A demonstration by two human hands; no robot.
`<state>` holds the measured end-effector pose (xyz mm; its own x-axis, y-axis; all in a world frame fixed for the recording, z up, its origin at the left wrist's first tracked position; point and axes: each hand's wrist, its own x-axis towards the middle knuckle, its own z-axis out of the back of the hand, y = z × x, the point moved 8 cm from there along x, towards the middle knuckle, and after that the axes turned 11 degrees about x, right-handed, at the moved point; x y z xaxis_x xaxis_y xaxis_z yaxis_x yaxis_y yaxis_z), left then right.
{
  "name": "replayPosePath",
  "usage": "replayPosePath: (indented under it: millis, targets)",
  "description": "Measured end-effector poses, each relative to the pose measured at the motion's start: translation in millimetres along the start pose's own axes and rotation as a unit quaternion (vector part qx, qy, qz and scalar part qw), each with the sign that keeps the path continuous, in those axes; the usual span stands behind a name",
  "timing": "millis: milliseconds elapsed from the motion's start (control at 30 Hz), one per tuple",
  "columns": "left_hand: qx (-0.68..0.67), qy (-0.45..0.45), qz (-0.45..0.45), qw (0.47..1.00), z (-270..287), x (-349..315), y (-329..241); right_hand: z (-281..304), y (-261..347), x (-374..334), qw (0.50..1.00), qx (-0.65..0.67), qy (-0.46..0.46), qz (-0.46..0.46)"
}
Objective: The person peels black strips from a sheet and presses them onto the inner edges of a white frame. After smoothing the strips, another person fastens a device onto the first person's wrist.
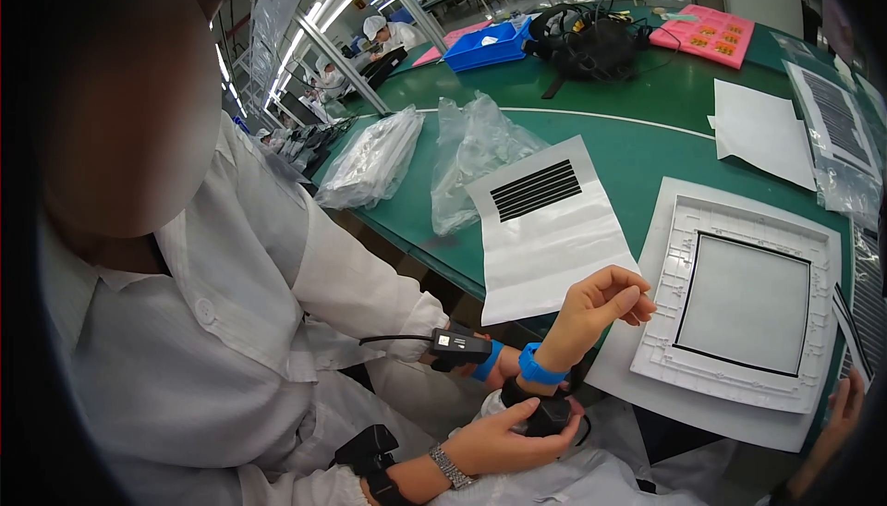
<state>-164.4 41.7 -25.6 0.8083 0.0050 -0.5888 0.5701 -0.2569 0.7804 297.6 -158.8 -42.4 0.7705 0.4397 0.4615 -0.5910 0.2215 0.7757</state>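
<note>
My left hand (605, 307) is raised beside the white plastic frame (661, 293), fingers curled and thumb against them, with nothing visible in them. A blue band (542, 365) circles its wrist. Below that, a black device (547, 416) sits on my forearm. A person in white at the left grips this device with a watch-wearing hand (504, 441); their other hand (504, 367) is behind my wrist, partly hidden. At the right edge, my right hand (843, 409) holds a narrow sheet with black strips (855, 335). The frame, with a black-edged pale panel (744, 303), lies on a white board (610, 358).
White backing paper with black strips (536, 190) lies left of the frame. Behind are plastic bags (374, 159), a blue tray (488, 47), tangled black gear (591, 39), a pink tray (707, 35), white paper (762, 132) and bagged strip sheets (836, 118) on the green table (628, 150).
</note>
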Motion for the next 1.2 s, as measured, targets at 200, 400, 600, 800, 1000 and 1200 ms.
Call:
replayPosePath:
  millis: [200,400,600,800,1000,1200]
  targets:
    - [0.598,0.246,-0.309,0.698,-130.5,33.7,-9.3,-20.7,-40.9,-24.9,0.967,0.215,-0.040,-0.130]
    - [0.762,0.331,-0.383,0.403,-164.8,42.5,9.8,-19.3,-36.4,-27.6,0.973,0.192,-0.046,-0.117]
    - [0.723,0.406,-0.333,0.449,-164.8,40.3,14.0,-17.9,-33.6,-28.5,0.973,0.190,-0.051,-0.119]
    - [0.699,0.435,-0.290,0.488,-163.7,38.1,18.2,-13.6,-41.8,-29.1,0.982,0.148,-0.041,-0.106]
    - [0.664,0.472,-0.243,0.527,-162.2,30.2,23.7,-16.5,-42.1,-29.9,0.977,0.177,-0.043,-0.106]
    - [0.624,0.508,-0.193,0.561,-162.1,19.8,32.6,-16.7,-39.7,-27.5,0.977,0.183,-0.044,-0.101]
